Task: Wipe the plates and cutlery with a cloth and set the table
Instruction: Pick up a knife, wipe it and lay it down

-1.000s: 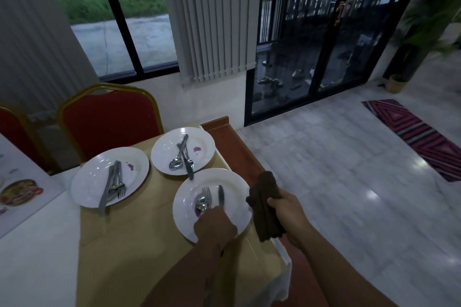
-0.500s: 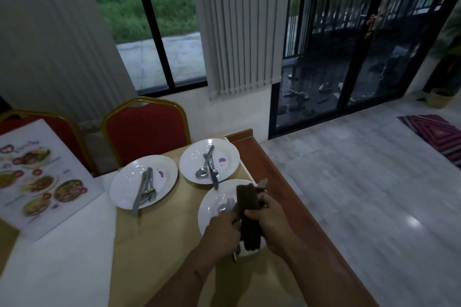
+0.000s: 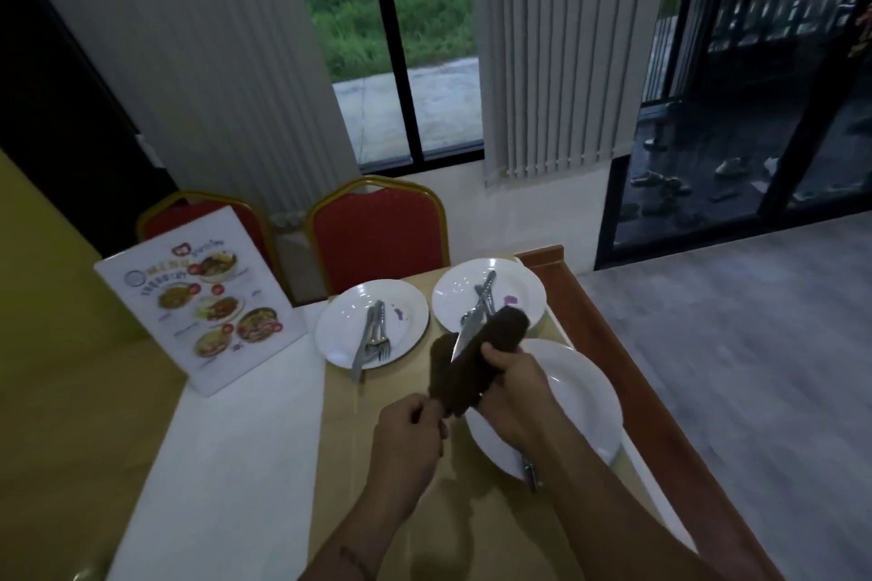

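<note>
Three white plates sit on the tan tablecloth. My right hand (image 3: 512,384) grips a dark brown cloth (image 3: 490,344) wrapped round a knife (image 3: 460,344), whose blade tip sticks out of the cloth. My left hand (image 3: 410,434) holds the knife's handle end below the cloth, above the near plate (image 3: 585,396). A piece of cutlery (image 3: 529,469) lies at the near plate's front rim, partly hidden by my right forearm. The far left plate (image 3: 339,330) carries a knife and fork (image 3: 373,337). The far right plate (image 3: 516,293) holds cutlery and a purple stain.
A standing menu card (image 3: 203,302) is on the white table part at the left. Two red chairs (image 3: 377,236) with gold frames stand behind the table. A wooden table edge (image 3: 627,344) runs along the right, with grey floor beyond.
Both hands lifted the knife and cloth up off the near plate. The cloth now wraps the blade, and the view has turned left.
</note>
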